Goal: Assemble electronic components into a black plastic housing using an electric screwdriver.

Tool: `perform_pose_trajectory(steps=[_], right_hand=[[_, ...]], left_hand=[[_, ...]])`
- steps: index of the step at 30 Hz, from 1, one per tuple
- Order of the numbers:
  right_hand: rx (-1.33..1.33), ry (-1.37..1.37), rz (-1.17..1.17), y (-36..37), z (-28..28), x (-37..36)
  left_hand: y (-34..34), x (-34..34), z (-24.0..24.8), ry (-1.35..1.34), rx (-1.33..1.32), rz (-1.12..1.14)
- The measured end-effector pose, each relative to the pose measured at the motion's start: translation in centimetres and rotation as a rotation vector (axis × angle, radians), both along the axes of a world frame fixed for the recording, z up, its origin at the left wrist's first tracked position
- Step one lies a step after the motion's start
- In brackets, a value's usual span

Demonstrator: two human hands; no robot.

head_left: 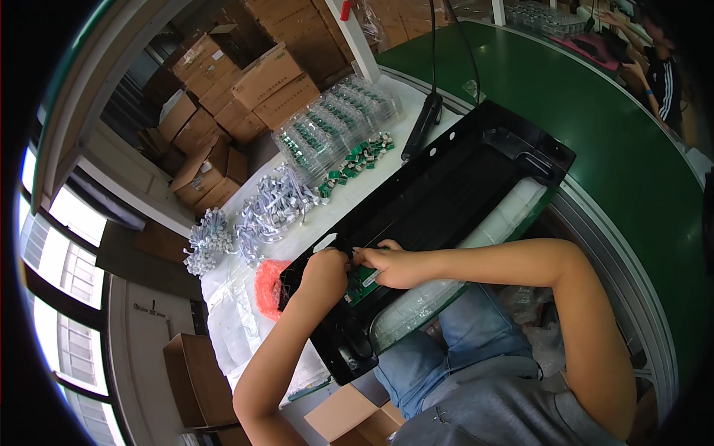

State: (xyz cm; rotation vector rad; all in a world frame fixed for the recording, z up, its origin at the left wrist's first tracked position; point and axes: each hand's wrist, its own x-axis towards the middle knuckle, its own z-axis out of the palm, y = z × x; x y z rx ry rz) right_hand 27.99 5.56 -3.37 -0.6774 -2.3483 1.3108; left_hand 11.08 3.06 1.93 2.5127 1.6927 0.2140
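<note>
A long black plastic housing [439,197] lies slantwise in front of me, its near side over my lap. Inside its near-left end sits a green circuit board [360,288]. My left hand [325,273] is bent over the housing's left edge beside the board, fingers closed; what they hold is hidden. From the right, my right hand [393,266] reaches over the board, its thumb and fingers drawn together close to the left fingertips. Whatever lies between those fingertips is too small to make out.
White cable bundles [271,204], small green boards [358,160] and clear plastic trays [335,119] cover the white tabletop. Red bubble wrap [269,288] touches the housing's left end. A black handheld tool [424,126] lies behind. A green conveyor [595,141] runs right; another person [666,85] works beyond it.
</note>
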Motion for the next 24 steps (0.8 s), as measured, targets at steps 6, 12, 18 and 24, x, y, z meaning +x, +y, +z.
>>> perform_pose_trajectory(steps=[6, 12, 18, 24], right_hand=[[0.003, 0.003, 0.001, 0.2, -0.3, 0.2], [-0.226, 0.28, -0.125, 0.4, 0.6, 0.0], [0.828, 0.383, -0.483, 7.5, 4.7, 4.6], [1.0, -0.358, -0.003, 12.2, 6.3, 7.1]], left_hand=[[1.0, 0.2, 1.3, -0.139, -0.084, 0.085], [2.0, -0.1, 1.9, -0.182, -0.464, 0.335], [1.7, -1.4, 0.1, -0.227, -0.353, 0.239], [-2.2, 0.2, 0.9, -0.086, -0.05, 0.212]])
